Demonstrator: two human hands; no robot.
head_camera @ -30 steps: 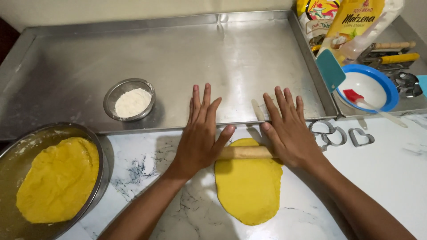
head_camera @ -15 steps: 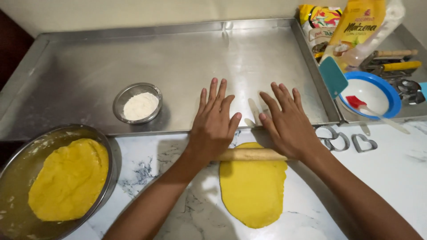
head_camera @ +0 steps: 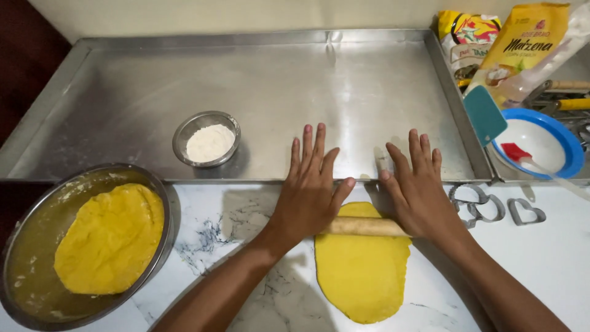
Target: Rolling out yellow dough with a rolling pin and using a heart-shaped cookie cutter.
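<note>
A wooden rolling pin (head_camera: 362, 227) lies across the far end of a flat yellow dough sheet (head_camera: 362, 270) on the marble counter. My left hand (head_camera: 310, 184) presses flat on the pin's left end, fingers spread. On the pin's right end rests my right hand (head_camera: 418, 187), also flat with fingers apart. Both sets of fingertips reach over the front rim of a large metal tray (head_camera: 123, 92).
A big metal bowl (head_camera: 18, 246) at the left holds a lump of yellow dough (head_camera: 110, 240). A small bowl of flour (head_camera: 207, 140) stands on the tray. Metal cookie cutters (head_camera: 491, 208), a blue-rimmed bowl (head_camera: 556, 138), a teal spatula (head_camera: 485, 114) and yellow packets (head_camera: 522, 43) sit at the right.
Both hands have rolled the pin a little toward me along the dough sheet. The view has shifted slightly.
</note>
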